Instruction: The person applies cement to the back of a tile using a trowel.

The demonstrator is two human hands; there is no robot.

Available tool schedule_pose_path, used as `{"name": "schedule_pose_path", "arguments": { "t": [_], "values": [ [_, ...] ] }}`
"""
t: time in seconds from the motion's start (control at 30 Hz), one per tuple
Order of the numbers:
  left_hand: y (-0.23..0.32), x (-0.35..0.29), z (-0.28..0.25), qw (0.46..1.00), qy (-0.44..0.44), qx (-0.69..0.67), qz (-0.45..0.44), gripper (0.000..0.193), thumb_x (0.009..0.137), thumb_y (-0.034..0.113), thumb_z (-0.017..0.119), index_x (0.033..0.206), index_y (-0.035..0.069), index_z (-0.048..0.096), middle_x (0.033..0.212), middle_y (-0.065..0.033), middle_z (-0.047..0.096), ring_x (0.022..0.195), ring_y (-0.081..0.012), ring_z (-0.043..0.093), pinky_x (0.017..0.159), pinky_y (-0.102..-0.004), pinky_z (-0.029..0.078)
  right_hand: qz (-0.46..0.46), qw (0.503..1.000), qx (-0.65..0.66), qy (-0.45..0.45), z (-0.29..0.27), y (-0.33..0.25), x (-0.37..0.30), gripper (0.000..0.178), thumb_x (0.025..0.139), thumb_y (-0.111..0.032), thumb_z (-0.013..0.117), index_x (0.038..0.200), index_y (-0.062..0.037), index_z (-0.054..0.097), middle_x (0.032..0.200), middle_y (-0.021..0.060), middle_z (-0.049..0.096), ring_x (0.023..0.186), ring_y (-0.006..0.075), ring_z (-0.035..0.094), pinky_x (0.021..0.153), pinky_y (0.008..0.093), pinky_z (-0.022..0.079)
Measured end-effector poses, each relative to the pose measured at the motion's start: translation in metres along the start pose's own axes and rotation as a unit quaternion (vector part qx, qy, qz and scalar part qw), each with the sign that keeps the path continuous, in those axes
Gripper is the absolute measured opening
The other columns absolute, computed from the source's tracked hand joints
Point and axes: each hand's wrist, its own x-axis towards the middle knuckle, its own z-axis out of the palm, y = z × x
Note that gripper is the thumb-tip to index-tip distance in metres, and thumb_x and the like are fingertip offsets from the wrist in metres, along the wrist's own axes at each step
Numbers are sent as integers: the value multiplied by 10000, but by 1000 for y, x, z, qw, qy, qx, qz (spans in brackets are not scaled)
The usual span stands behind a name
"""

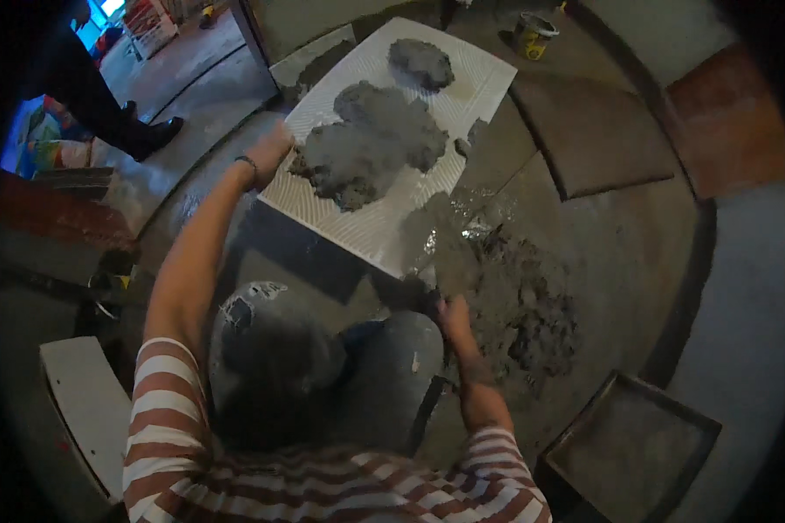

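Upper centre of frame: large white ridged rectangular tile point(384, 218), tilted back side up, propped so grey mortar lumps point(371, 144) can be heaped on it. Grey mortar-smeared floor point(602, 253) spreads right, with a loose wet mortar pile point(523, 305) at centre right, close enough to scoop from. Left hand point(270, 148) is clamped over the tile's left edge, steadying it. Right hand point(453, 315) is wrapped around the handle of a mortar-caked metal trowel point(449, 248), its blade at the tile's lower edge. Small yellow tin point(532, 35) stands well apart, top of frame. Open floor right.
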Motion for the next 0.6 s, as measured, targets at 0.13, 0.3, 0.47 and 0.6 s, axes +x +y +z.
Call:
{"name": "schedule_pose_path", "arguments": {
  "t": [0.13, 0.3, 0.47, 0.6],
  "values": [
    [18, -11, -21, 934, 6, -335, -127, 566, 948, 324, 302, 1422, 38, 184, 1471, -217, 196, 1352, -346, 215, 1091, -381, 216, 64, 997, -48, -8, -74, -15, -32, 279, 846, -192, 588, 1022, 15, 526, 860, 179, 606, 771, 383, 581, 672, 411, 461],
    [28, -11, -22, 927, 21, -333, -171, 619, 944, 417, 329, 1426, 64, 167, 1386, -197, 382, 1253, -348, 395, 1017, -394, 308, 88, 920, 355, -140, -145, -79, 71, 265, 860, -275, 597, 971, -39, 549, 734, 15, 537, 645, 118, 510, 577, 286, 427],
    [27, 10, 5, 897, 32, -435, -69, 591, 970, 399, 264, 1438, 53, 154, 1477, -169, 231, 1337, -305, 276, 1071, -370, 246, 183, 959, 197, -87, -183, -127, 99, 298, 850, -272, 600, 1050, -56, 553, 757, 36, 567, 604, 147, 527, 542, 299, 429],
    [5, 13, 4, 926, 49, -364, -93, 655, 927, 519, 275, 1395, 62, 291, 1395, -149, 377, 1289, -275, 354, 1035, -368, 280, -171, 916, -290, 218, -214, -142, 77, 285, 773, -173, 601, 1035, -68, 560, 758, 77, 564, 678, 252, 544, 639, 352, 439]
  ]
}}
